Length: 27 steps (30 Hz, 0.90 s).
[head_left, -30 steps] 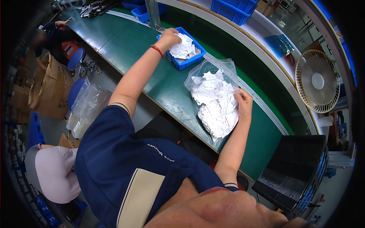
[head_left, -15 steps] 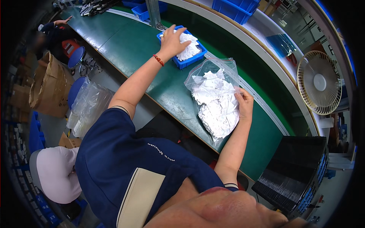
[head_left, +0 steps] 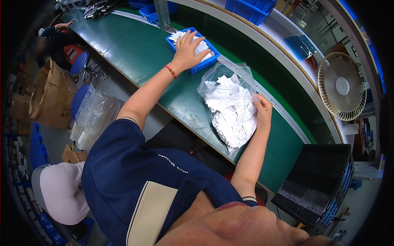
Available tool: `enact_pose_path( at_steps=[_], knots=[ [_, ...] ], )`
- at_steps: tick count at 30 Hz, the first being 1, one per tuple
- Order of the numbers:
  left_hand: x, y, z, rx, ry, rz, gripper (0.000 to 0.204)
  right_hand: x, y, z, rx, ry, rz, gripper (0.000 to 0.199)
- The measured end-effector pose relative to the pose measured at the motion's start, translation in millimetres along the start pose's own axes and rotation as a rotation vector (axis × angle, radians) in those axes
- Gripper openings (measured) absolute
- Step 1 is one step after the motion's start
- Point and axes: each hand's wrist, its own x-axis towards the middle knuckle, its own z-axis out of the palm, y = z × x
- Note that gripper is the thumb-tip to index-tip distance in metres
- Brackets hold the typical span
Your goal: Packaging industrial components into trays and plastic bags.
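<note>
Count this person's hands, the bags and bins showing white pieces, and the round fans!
Left hand and right hand: 2
Clear bag with white pieces: 1
Blue bin with white pieces: 1
Fan: 1
Total: 5

I'm in a factory workshop, by the look of it an assembly or packing floor. My long green-topped bench point(head_left: 135, 61) runs alongside a metal rail point(head_left: 283, 112) and a dark green strip point(head_left: 271, 74), and another person point(head_left: 53, 35) in dark clothes is at its far end. Loose white pieces point(head_left: 236, 110) lie in bulk before me, in a clear bag point(head_left: 238, 67) and a small blue bin point(head_left: 206, 65), with more blue bins point(head_left: 250, 11) on the white ledge point(head_left: 276, 24) beyond. A caged fan point(head_left: 342, 86) and a rack of close-set black sheets point(head_left: 314, 180) are to my right; to my left are round blue stools point(head_left: 80, 62) and a big cardboard box point(head_left: 51, 96).
</note>
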Motion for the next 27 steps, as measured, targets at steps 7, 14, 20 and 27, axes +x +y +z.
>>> enact_pose_path(
  at_steps=[7,14,20,27],
  knots=[
    [-54.5,69.1,-72.8,-0.725,-0.230,-0.057,0.057,-0.9,-1.1,-3.9,0.178,0.071,-0.034,0.014],
    [-27.7,95.8,-74.3,-1.077,-0.147,-0.384,0.013,-5.6,-15.6,-15.1,0.214,0.045,-0.104,0.013],
    [35.8,131.8,-144.7,-1.134,0.186,0.172,0.010,-25.6,-60.9,-18.8,0.339,0.173,-0.390,0.012],
    [39.6,150.0,-131.1,-1.556,-0.126,-0.017,0.012,-19.1,-84.5,7.2,0.284,0.034,-0.297,0.096]
  ],
)
